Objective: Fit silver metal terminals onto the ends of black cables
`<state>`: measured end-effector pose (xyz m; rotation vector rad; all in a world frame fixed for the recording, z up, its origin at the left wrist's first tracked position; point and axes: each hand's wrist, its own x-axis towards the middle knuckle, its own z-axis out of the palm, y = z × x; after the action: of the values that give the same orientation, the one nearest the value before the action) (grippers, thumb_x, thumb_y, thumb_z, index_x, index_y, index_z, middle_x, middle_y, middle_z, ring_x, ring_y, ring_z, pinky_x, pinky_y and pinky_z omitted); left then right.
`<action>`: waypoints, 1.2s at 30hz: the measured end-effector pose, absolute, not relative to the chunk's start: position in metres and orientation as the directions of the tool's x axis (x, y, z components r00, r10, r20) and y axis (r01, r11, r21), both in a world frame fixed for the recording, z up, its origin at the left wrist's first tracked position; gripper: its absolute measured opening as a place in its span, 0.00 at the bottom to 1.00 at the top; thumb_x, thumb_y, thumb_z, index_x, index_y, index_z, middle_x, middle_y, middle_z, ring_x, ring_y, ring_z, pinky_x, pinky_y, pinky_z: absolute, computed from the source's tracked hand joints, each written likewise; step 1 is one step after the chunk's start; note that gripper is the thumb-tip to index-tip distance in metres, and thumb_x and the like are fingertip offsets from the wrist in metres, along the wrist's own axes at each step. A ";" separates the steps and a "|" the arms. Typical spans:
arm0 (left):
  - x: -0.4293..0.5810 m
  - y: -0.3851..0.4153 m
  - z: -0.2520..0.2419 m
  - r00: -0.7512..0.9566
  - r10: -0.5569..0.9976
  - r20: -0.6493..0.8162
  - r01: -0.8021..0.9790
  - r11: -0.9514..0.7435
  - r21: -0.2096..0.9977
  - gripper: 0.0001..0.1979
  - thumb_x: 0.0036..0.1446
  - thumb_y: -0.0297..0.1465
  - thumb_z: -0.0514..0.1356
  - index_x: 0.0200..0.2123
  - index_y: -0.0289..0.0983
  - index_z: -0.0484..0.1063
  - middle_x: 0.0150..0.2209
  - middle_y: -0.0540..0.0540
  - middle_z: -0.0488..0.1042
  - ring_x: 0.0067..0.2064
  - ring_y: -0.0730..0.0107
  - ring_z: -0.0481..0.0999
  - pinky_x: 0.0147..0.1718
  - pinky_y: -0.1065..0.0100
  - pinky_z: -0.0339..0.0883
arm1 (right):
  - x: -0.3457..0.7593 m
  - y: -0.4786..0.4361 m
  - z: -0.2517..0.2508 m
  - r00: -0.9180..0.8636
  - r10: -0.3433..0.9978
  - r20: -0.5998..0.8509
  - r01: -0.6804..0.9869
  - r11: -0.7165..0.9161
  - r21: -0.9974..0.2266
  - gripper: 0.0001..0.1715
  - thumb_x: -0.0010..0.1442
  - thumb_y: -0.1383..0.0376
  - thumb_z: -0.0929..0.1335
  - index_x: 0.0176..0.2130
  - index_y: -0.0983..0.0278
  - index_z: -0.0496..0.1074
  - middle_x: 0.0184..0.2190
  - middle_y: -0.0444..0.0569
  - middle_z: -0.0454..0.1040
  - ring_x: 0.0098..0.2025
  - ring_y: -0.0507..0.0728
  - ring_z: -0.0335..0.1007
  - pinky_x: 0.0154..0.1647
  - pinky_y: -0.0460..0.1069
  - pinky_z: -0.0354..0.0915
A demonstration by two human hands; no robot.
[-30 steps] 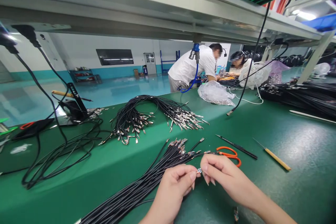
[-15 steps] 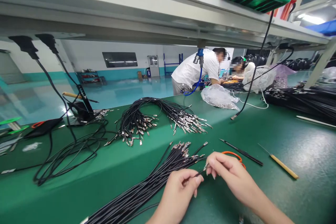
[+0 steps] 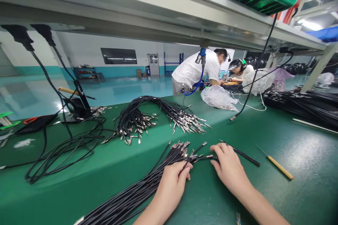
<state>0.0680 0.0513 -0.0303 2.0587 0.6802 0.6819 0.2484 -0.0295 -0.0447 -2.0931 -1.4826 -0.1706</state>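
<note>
My left hand (image 3: pixel 174 179) lies at the right side of a bundle of black cables (image 3: pixel 142 186), its thumb and fingers closed on a thin black cable (image 3: pixel 187 163). Bare metal ends (image 3: pixel 182 147) show at the bundle's upper end. Just to the right, my right hand (image 3: pixel 229 165) has thumb and fingers apart, around a thin dark piece whose kind I cannot make out. Beyond that hand lies a black pen-like tool (image 3: pixel 245 156). An awl (image 3: pixel 280 167) with a yellow handle rests farther right.
A curved bundle of cables (image 3: pixel 148 103) lies behind on the green table (image 3: pixel 264 200). A clear plastic bag (image 3: pixel 219 97), a white fan (image 3: pixel 258 81) and more black cables (image 3: pixel 298 107) are farther back. Overhead runs a shelf (image 3: pixel 158 10). Two people work beyond.
My hands have moved apart. The left has shifted left and up onto the bundle; the right has let go of the cable end, spread its fingers and now covers the orange scissor handles.
</note>
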 end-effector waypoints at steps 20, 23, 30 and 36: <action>0.071 0.054 -0.040 0.734 0.629 0.256 0.434 -0.724 0.536 0.18 0.53 0.19 0.45 0.40 0.37 0.70 0.42 0.44 0.65 0.38 0.68 0.71 0.40 0.69 0.63 | 0.229 -0.019 -0.052 0.260 0.908 0.329 0.907 -0.112 -0.407 0.17 0.54 0.73 0.61 0.44 0.65 0.68 0.37 0.54 0.65 0.40 0.60 0.59 0.40 0.52 0.58; 0.070 0.055 -0.038 0.720 0.621 0.310 0.320 -0.693 0.646 0.15 0.52 0.20 0.48 0.37 0.37 0.72 0.41 0.45 0.66 0.40 0.67 0.69 0.43 0.68 0.62 | 0.230 -0.017 -0.050 0.256 0.909 0.329 0.873 -0.071 -0.483 0.08 0.54 0.71 0.62 0.34 0.63 0.69 0.34 0.50 0.65 0.38 0.58 0.58 0.40 0.52 0.57; 0.071 0.049 -0.031 0.694 0.667 0.270 0.176 -0.521 0.835 0.06 0.50 0.29 0.58 0.33 0.39 0.74 0.36 0.47 0.72 0.36 0.67 0.69 0.34 0.71 0.62 | 0.238 -0.033 -0.025 0.209 0.973 0.096 0.388 0.007 -0.922 0.11 0.56 0.63 0.62 0.25 0.65 0.61 0.23 0.41 0.60 0.29 0.52 0.55 0.31 0.46 0.53; 0.072 0.044 -0.022 0.707 0.682 0.188 0.121 -0.379 0.917 0.06 0.49 0.30 0.58 0.24 0.36 0.74 0.26 0.48 0.71 0.30 0.69 0.67 0.29 0.72 0.58 | 0.231 -0.042 -0.014 0.184 0.979 0.090 0.217 0.049 -0.975 0.11 0.55 0.63 0.62 0.23 0.65 0.60 0.22 0.41 0.57 0.28 0.51 0.52 0.30 0.45 0.50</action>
<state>0.0721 0.0436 -0.0216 1.8923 0.6239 0.6877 0.2307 -0.0415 -0.0136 -1.3941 -1.2457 0.9051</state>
